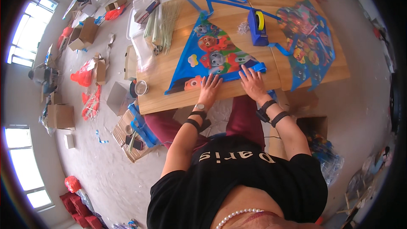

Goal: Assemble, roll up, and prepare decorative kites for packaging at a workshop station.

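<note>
A blue triangular printed sheet (185, 68) with cartoon puppies, like a kite sail or pennant, lies flat on the wooden table (165, 97). Along its near edge runs a shiny blue ribbon (231, 76). My left hand (209, 90) presses that edge beside the ribbon, fingers stretched out. At the sheet's right corner, my right hand (254, 86) rests with fingers apart, their tips touching the ribbon. A blue tape dispenser (259, 34) with a yellow roll stands beyond the right hand. More blue ribbon (229, 4) trails over the far part of the table.
Similar printed sheets (307, 46) overlap at the table's right. Thin pale rods (163, 23) and a small box (148, 9) lie at the far left. A clear round cup (141, 87) sits at the left edge. Cardboard boxes (83, 34) and a person (44, 76) are off to the left.
</note>
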Available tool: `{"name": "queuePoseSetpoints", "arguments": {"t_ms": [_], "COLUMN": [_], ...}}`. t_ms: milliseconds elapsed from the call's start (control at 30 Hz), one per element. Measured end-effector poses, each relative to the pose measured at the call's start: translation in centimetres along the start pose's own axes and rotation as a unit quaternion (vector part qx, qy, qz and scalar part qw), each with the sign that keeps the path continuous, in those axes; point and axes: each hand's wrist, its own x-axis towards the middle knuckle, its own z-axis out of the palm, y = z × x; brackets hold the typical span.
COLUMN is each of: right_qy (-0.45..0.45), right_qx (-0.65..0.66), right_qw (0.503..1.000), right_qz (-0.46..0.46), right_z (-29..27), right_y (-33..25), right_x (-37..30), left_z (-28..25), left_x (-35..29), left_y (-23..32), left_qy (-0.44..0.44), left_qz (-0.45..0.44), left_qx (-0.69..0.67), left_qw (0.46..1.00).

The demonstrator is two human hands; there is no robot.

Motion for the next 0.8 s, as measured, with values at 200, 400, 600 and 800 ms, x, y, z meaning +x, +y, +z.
{"name": "queuePoseSetpoints", "arguments": {"t_ms": [200,400,600,800], "right_qy": [0.020,0.047,-0.078,-0.298], "right_qx": [0.054,-0.005,0.024,0.094], "right_qw": [0.998,0.993,0.989,0.945], "right_qz": [-0.034,-0.110,-0.123,-0.101], "right_z": [0.8,1.2,0.8,0.4], "right_y": [0.3,2.5,4.6,5.7], "right_x": [2.1,3.5,7.4,13.2], "left_z": [-0.4,-1.3,-3.0,-3.3], "left_x": [0.1,0.7,2.0,3.1], "left_y": [0.1,0.2,-1.3,-2.7], "left_qy": [-0.001,0.046,0.016,-0.005], "left_qz": [0.005,0.000,-0.038,-0.091], "left_qx": [-0.002,-0.006,0.013,0.002], "left_qw": [1.000,0.999,0.999,0.996]}}
